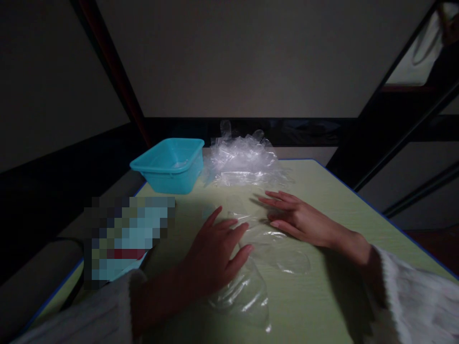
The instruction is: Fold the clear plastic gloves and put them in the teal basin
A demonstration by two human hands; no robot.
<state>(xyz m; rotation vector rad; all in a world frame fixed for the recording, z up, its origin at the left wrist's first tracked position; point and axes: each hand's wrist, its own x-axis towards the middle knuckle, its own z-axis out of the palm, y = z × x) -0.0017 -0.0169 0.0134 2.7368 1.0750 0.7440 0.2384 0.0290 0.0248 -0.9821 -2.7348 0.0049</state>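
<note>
A clear disposable plastic glove lies flat and slightly wrinkled on the table, with a rounded finger part pointing right. Over its left side is my left hand, fingers bent a little and apart, holding nothing. My right hand stretches its fingers out above the far right part of the glove. Whether either hand's fingertips touch the film is hard to tell. Behind both hands sits a heap of similar clear plastic gloves.
A turquoise plastic basin stands at the table's back left, with something pale inside. Nearer on the left is a pixelated, blurred-out object. The light green table has a blue edge and meets a panel at the back.
</note>
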